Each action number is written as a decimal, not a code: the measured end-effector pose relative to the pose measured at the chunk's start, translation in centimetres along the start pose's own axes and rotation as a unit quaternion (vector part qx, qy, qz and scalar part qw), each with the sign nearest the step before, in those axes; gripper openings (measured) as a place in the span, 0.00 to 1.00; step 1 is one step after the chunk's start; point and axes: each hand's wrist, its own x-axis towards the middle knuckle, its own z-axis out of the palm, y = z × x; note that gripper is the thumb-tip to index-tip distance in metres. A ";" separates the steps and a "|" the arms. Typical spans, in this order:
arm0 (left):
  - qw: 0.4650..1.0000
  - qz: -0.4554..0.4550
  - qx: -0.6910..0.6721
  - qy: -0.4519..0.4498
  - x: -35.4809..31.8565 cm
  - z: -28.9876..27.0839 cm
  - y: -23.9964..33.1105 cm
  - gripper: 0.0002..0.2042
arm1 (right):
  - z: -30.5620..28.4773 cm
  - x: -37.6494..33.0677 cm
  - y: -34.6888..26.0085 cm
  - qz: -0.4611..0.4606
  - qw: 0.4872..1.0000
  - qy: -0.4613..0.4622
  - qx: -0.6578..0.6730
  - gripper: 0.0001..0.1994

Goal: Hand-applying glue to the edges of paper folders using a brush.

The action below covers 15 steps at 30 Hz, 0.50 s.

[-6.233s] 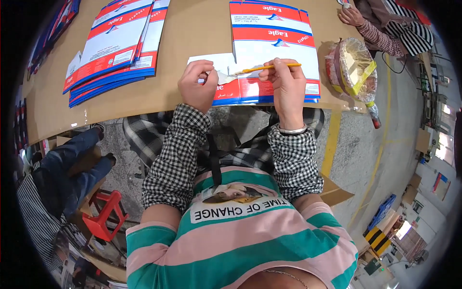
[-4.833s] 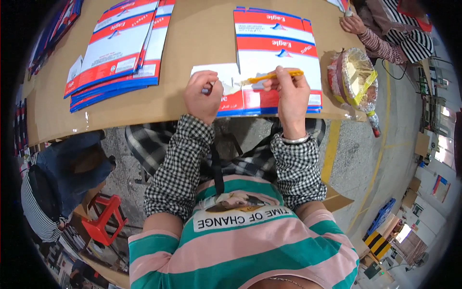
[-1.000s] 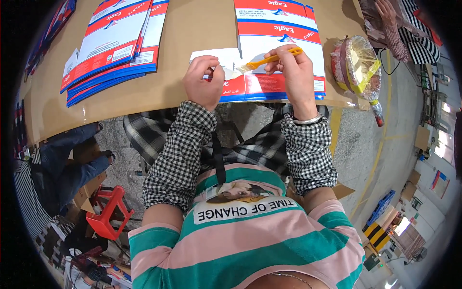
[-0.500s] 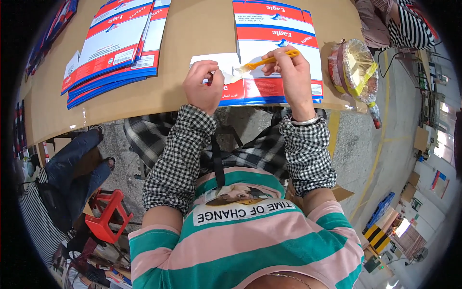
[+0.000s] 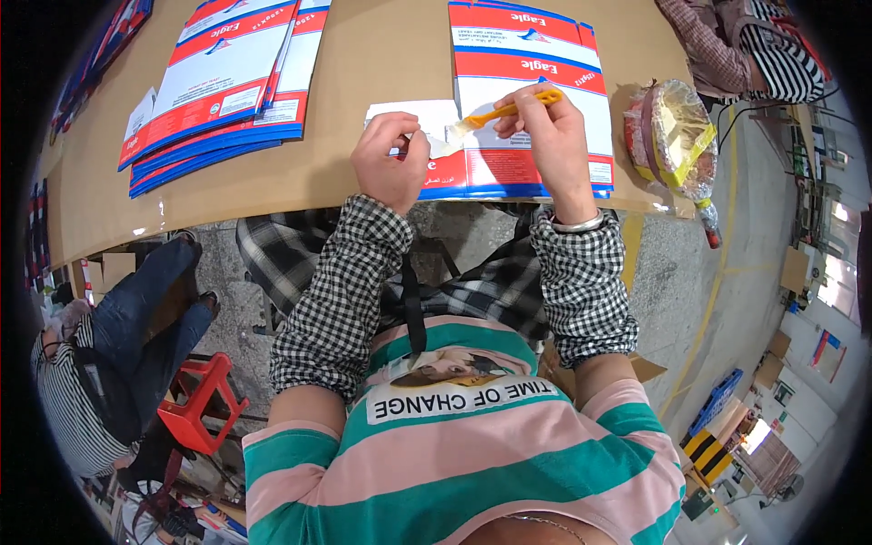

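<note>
A flat red, white and blue carton sheet [image 5: 536, 91] lies in front of me near the table's edge. At its left side a white cardboard flap [image 5: 435, 115] shows its plain face. My left hand [image 5: 392, 163] is closed at that flap, thumb and fingers pinched on its edge; the fingertips are partly hidden. My right hand [image 5: 556, 136] grips a small paintbrush with a yellow-orange handle [image 5: 502, 113]. Its pale bristles touch the white flap, just right of my left hand.
A stack of similar cartons [image 5: 213, 82] lies at the left on the brown table [image 5: 300, 177]. A plastic-wrapped tub [image 5: 672, 136] with a yellow band stands at the right edge. A red stool [image 5: 202, 404] and a seated person [image 5: 86, 391] are at the left; another person [image 5: 754, 54] is far right.
The brush's handle end has swung slightly, while its bristles stay on the flap. My left hand keeps its place at the flap. The whole view has shifted a little.
</note>
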 end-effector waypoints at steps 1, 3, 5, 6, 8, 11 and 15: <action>1.000 0.005 0.000 0.001 0.0 0.0 0.0 0.02 | -0.1 0.2 0.1 -0.007 1.000 0.016 0.005 0.09; 1.000 0.003 0.000 0.001 0.0 0.0 0.2 0.02 | -0.2 0.3 0.1 -0.013 0.999 0.030 0.009 0.09; 1.000 0.001 0.000 0.001 0.0 -0.1 0.3 0.02 | -0.4 0.1 0.0 -0.006 1.000 0.014 0.005 0.10; 1.000 0.003 -0.001 0.002 0.0 -0.1 0.4 0.02 | -0.3 0.1 0.0 -0.006 1.000 0.014 0.005 0.10; 1.000 0.005 -0.003 0.002 -0.1 -0.1 0.3 0.02 | 0.0 0.0 0.1 -0.004 1.000 0.005 -0.014 0.09; 1.000 0.001 0.000 0.005 0.0 0.0 0.2 0.02 | 0.1 0.0 -0.1 -0.035 0.998 0.045 0.021 0.09; 1.000 0.006 -0.003 0.001 0.0 -0.1 -0.1 0.02 | -0.2 -0.7 -0.9 -0.021 0.995 0.063 0.070 0.09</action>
